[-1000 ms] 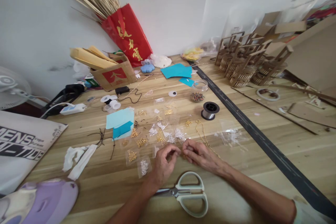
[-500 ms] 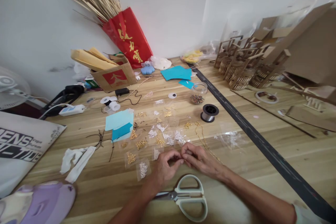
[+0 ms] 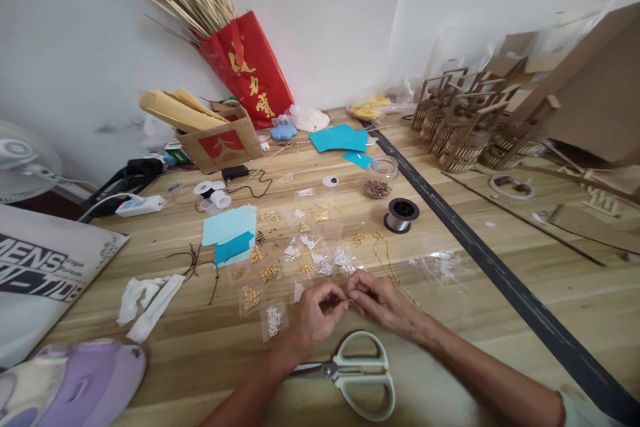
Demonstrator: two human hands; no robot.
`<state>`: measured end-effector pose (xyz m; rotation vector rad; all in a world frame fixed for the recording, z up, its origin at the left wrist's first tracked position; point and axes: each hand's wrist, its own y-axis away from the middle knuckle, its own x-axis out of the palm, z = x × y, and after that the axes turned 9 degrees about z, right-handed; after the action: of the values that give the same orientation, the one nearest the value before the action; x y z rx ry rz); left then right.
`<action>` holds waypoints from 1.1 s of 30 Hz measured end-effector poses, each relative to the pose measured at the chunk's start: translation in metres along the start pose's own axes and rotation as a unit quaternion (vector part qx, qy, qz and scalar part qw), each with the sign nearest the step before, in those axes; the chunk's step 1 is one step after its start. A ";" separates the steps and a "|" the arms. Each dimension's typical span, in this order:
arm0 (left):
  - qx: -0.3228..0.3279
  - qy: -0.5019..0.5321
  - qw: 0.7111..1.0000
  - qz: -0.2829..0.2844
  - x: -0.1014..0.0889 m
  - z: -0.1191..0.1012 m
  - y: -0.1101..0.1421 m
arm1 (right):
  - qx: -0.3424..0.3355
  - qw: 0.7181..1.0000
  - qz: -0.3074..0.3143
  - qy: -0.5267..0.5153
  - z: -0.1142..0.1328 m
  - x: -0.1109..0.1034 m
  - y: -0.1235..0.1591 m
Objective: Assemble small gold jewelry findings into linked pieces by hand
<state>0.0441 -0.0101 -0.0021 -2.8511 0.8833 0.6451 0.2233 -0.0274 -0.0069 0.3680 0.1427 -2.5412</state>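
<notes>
My left hand (image 3: pixel 323 313) and my right hand (image 3: pixel 380 300) meet above the front of the wooden table, fingertips pinched close together. Between them is something tiny, perhaps gold, too small to make out. Just below lies a pair of scissors (image 3: pixel 350 373) with pale handles, blades pointing left. A gold chain (image 3: pixel 385 260) runs on the table beyond my right hand. Small clear bags hold gold findings (image 3: pixel 270 272), silver rings (image 3: pixel 273 321) and white pieces (image 3: pixel 343 257), spread ahead and to the left of my left hand.
A spool of clear line (image 3: pixel 401 215) and a glass jar of beads (image 3: pixel 379 179) stand farther back. A black strip (image 3: pixel 465 233) crosses the table on the right, with small wooden baskets (image 3: pixel 463 140) beyond it. Blue sheets (image 3: pixel 233 233) and a purple object (image 3: pixel 85 380) are left.
The view has shifted slightly. Both hands stay pinched together in nearly the same place, with only small finger movement.
</notes>
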 end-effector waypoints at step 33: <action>-0.006 0.043 0.999 -0.018 -0.003 -0.003 -0.001 | 0.041 0.995 -0.037 0.082 -0.004 -0.004 0.000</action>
<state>0.0434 -0.0084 0.0020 -2.9187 0.8389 0.5297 0.2272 -0.0252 -0.0095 0.6146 0.1144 -2.5930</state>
